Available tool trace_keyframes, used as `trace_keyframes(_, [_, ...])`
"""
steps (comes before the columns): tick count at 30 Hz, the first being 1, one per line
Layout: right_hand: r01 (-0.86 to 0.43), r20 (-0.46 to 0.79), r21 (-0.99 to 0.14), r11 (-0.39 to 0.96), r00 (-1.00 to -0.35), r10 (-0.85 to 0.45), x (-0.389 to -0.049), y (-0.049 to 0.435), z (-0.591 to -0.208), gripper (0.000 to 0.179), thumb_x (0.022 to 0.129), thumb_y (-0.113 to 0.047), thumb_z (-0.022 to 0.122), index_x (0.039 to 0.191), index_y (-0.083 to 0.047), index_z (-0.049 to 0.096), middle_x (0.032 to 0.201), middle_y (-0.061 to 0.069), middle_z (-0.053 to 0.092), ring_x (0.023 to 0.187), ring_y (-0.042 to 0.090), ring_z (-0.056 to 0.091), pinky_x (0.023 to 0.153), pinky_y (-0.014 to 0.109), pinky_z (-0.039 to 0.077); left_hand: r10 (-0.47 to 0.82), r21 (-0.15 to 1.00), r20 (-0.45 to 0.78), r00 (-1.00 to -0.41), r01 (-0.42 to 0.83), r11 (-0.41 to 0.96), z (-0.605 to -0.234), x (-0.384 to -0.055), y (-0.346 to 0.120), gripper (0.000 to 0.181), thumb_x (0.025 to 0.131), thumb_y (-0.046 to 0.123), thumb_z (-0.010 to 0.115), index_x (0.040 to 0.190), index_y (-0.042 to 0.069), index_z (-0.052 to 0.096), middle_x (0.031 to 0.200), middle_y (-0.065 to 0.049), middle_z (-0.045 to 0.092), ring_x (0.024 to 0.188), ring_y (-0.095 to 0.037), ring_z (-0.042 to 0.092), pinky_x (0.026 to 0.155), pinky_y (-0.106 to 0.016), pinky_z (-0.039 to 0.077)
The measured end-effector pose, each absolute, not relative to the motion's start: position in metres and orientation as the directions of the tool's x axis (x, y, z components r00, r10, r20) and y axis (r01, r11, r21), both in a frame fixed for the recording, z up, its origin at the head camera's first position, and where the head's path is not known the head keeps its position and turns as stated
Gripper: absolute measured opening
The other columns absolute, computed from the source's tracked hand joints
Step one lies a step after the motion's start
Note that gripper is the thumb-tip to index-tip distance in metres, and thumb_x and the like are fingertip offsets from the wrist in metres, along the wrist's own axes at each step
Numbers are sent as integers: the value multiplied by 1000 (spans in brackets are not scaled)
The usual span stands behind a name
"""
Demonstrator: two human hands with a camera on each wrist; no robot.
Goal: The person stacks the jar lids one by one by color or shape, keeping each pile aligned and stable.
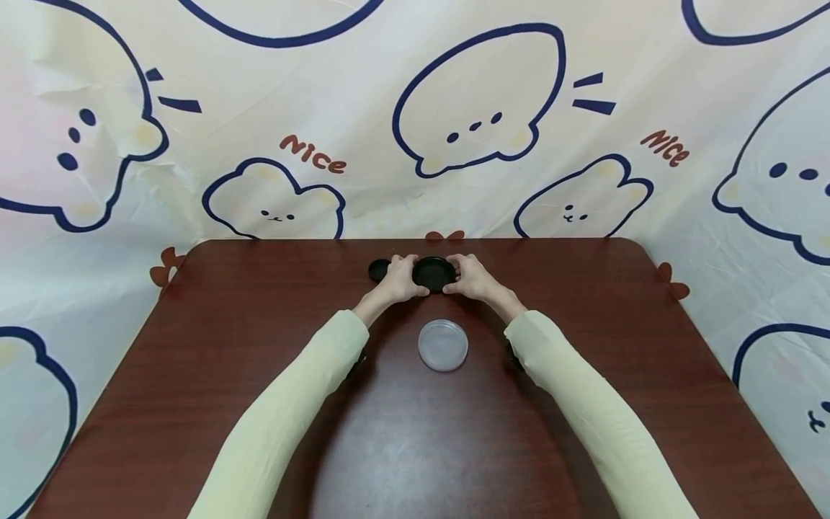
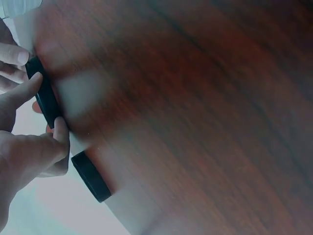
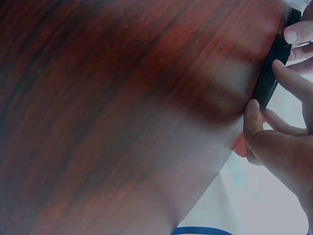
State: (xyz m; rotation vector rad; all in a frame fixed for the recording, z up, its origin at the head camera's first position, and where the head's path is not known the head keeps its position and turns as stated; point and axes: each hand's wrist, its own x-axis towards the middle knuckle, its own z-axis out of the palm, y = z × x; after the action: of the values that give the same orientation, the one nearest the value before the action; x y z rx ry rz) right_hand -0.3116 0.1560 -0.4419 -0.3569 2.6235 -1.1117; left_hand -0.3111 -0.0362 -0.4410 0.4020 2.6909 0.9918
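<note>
Near the table's far edge, a round, shallow black lid [image 1: 434, 274] with a raised rim sits between both hands. My left hand [image 1: 400, 280] grips its left rim between thumb and fingers, while the right hand [image 1: 474, 277] grips the right rim. Seen edge-on in the left wrist view, the black lid [image 2: 45, 95] has fingertips at its rim. The right wrist view shows the right hand [image 3: 281, 139] with thumb and fingers on the rim. Just left of my left hand lies a smaller round black piece [image 1: 379, 270], partly hidden by it.
A clear round dish [image 1: 443, 345] lies on the brown table [image 1: 441, 447], nearer me than the black lid. Dark objects peek out beside both sleeves, mostly hidden by them. A printed cloth [image 1: 363, 94] hangs behind the table and along its sides.
</note>
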Motion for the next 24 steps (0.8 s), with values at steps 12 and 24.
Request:
trace_keyframes(12, [-213,-110,-700,682,-911,-398,-311,160,-442,75,87,-8,72,148,4,29,137,28,31,120,37,40,97,41,43,388,604,-138,-911,233,763,-438,-309,-33,87,86,22,75,151,-3,22,148,-27,21,135,-41,22,105,-50,32])
trace_keyframes(24, [-250,-74,-632,733,-923,-378,-307,160,-439,73,87,-14,72,148,-2,34,140,24,30,124,37,22,100,52,31,427,627,-57,-902,301,719,-434,-310,-43,77,88,22,72,149,0,31,145,-23,28,133,-38,26,103,-50,33])
